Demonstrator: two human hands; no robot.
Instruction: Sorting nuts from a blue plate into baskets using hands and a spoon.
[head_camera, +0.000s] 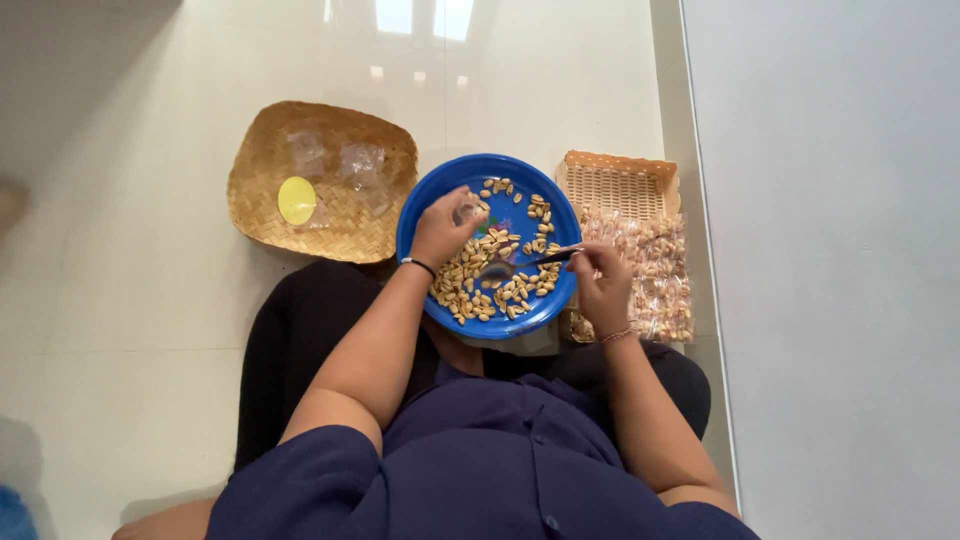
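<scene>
The left hand (440, 232) pinched what looked like a small clear bag (466, 211) over the blue plate (420, 205) of peanuts (490, 280) on the person's lap. The right hand (600, 285), at the plate's three o'clock, gripped a spoon (525, 264). At nine o'clock lay a woven tray (260, 190); filled packets (650, 275) lay at three.

navy short-sleeved shirt, black trousers, wrist bands

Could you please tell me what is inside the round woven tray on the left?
In the woven tray lie a flat yellow disc and a few clear plastic bags. Whether the bags hold anything is too small to tell.
</scene>
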